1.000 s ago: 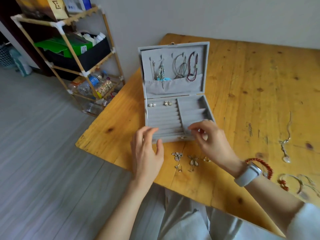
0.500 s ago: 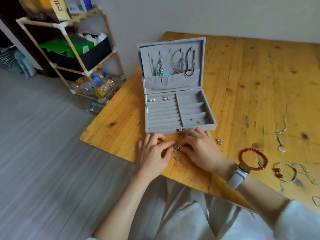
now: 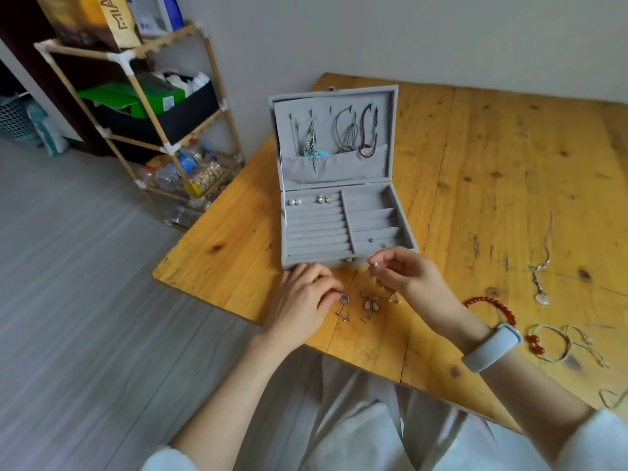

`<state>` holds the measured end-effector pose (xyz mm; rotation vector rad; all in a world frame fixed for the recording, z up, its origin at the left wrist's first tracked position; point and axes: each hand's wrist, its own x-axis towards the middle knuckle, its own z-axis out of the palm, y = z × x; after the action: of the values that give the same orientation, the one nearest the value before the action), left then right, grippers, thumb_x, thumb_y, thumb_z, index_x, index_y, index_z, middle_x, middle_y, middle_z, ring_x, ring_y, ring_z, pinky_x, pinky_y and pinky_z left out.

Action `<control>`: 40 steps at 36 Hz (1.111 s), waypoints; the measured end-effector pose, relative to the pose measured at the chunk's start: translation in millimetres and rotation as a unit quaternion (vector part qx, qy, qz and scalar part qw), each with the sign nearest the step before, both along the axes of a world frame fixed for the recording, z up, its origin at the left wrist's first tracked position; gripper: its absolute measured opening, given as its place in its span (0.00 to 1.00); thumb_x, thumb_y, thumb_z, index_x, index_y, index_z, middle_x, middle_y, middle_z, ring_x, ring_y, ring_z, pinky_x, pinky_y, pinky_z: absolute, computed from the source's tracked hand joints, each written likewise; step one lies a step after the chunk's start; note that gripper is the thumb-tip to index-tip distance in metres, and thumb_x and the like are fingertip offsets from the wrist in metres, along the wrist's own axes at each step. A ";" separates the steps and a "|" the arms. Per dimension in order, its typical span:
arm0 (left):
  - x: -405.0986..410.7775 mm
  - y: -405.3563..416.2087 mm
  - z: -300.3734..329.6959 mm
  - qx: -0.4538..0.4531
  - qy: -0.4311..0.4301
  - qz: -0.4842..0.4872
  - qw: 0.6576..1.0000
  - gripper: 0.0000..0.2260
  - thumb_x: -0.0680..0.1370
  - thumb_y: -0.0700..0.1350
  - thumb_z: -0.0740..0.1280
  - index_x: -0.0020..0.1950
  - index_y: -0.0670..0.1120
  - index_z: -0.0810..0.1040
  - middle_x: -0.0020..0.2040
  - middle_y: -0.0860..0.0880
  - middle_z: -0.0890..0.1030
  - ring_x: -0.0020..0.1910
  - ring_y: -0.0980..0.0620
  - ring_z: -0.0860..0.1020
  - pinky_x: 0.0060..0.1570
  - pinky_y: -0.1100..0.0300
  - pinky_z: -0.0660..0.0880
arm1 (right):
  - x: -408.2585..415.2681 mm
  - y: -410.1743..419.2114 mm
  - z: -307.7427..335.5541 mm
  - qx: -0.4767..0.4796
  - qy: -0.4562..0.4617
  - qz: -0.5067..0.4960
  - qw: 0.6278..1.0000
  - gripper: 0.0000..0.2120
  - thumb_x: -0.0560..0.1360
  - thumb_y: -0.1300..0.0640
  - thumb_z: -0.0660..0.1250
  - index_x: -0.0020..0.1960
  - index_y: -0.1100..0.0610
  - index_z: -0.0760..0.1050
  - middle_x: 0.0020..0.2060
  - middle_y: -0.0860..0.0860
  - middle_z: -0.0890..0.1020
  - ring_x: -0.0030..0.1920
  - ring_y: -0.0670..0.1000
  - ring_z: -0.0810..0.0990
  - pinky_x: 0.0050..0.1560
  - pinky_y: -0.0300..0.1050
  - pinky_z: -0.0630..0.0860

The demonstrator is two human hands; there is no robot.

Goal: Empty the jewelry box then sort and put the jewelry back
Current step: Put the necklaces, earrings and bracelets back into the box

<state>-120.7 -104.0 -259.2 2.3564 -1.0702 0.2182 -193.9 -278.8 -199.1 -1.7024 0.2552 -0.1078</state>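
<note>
Two hands: both work at the near edge of the wooden table, just in front of the jewelry box.
Left hand: fingers curled down, the tips pinch a small silver earring that lies on the table.
Right hand: raised a little, thumb and forefinger pinch a tiny stud just before the front wall of the box.
Jewelry box: grey, lid upright; necklaces hang inside the lid; two pairs of earrings sit in the back ring row; two small pieces lie in the front right compartment.
Between the hands: a pale drop earring lies on the table.
Right side of table: a red bead bracelet, a pendant chain and cord bracelets lie well apart from the box.
Wrist: a grey band on the right arm.
</note>
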 end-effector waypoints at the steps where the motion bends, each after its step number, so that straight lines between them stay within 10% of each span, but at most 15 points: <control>1: -0.5 0.2 0.5 -0.007 0.006 -0.005 1.000 0.11 0.74 0.51 0.61 0.46 0.48 0.81 0.46 0.53 0.76 0.48 0.56 0.71 0.48 0.59 0.65 | -0.9 -0.5 1.5 0.031 0.003 -0.001 0.999 0.06 0.75 0.68 0.62 0.45 0.59 0.76 0.36 0.53 0.81 0.34 0.48 0.74 0.34 0.38 0.71; 11: 0.8 6.6 37.6 -0.167 0.268 0.080 0.946 0.06 0.73 0.36 0.67 0.40 0.47 0.77 0.40 0.53 0.79 0.41 0.57 0.76 0.43 0.63 0.73 | -2.3 -4.4 5.7 0.077 0.001 -0.011 0.997 0.04 0.75 0.63 0.65 0.43 0.57 0.76 0.38 0.51 0.79 0.41 0.48 0.77 0.42 0.38 0.73; 15: 8.1 13.2 48.0 -0.166 0.264 0.091 0.946 0.07 0.73 0.37 0.66 0.42 0.50 0.77 0.39 0.54 0.80 0.41 0.56 0.76 0.43 0.64 0.73 | -1.4 -6.5 13.4 0.113 -0.019 0.011 0.993 0.04 0.73 0.62 0.66 0.41 0.56 0.77 0.40 0.50 0.79 0.43 0.48 0.76 0.45 0.41 0.71; 20: 20.3 19.1 57.7 -0.163 0.300 0.086 0.936 0.09 0.76 0.37 0.63 0.46 0.52 0.76 0.34 0.52 0.81 0.36 0.49 0.77 0.41 0.57 0.73 | 8.9 -2.2 18.1 -0.122 -0.043 0.021 0.991 0.06 0.75 0.62 0.65 0.43 0.52 0.75 0.36 0.46 0.77 0.32 0.37 0.73 0.33 0.29 0.69; 40: 52.7 32.3 82.6 -0.258 0.502 0.060 0.823 0.09 0.77 0.36 0.64 0.53 0.46 0.79 0.49 0.49 0.84 0.41 0.54 0.80 0.43 0.64 0.76 | 55.5 6.6 18.2 -0.088 -0.022 -0.003 0.996 0.07 0.75 0.62 0.64 0.45 0.52 0.79 0.39 0.48 0.82 0.41 0.42 0.79 0.40 0.28 0.73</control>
<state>-68.1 -71.7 -176.6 1.6288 -0.2704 -0.5779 -138.4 -272.2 -180.8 -1.8725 0.2227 -0.1767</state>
